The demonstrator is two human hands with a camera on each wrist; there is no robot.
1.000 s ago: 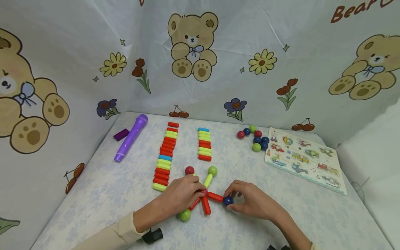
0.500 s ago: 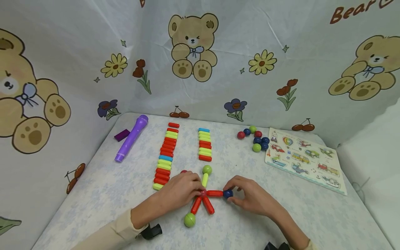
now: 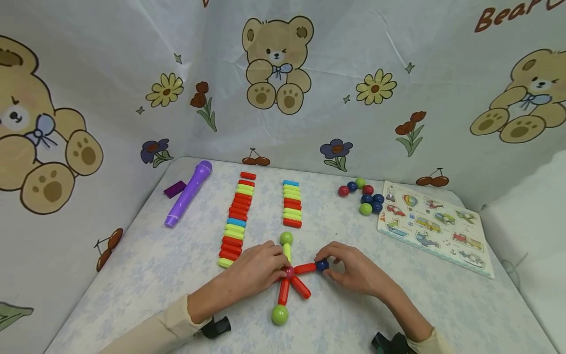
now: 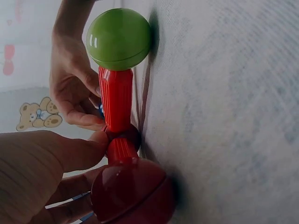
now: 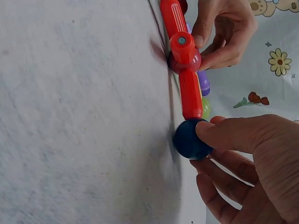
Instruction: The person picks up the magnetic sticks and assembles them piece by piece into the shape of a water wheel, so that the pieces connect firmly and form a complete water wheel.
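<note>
The bench [image 3: 132, 275], draped in a pale mottled cloth and walled by bear-print fabric, is carrying everything. Along its right edge a flat picture puzzle board [image 3: 435, 226] is lying; toward the far left corner a purple toy microphone [image 3: 187, 192] is resting. Two rows of short glossy sticks [image 3: 236, 219] are running from the middle toward the far edge, with a cluster of loose balls [image 3: 364, 196] beside the board.

Near the front edge, the star of sticks [image 3: 292, 275] is sitting between both hands. The left hand [image 3: 256, 270] is pinching its red hub ball [image 3: 289, 272], fingers narrowed around it and hiding a red ball behind them; only the left wrist view is showing that red ball [image 4: 133, 193] and the ribbed stick surface. The right hand [image 3: 353, 268] is gripping the blue ball [image 3: 322, 265] on a red stick's end, as the right wrist view is showing closely [image 5: 191, 138]. A green ball [image 3: 280, 314] is capping the nearest stick.
</note>
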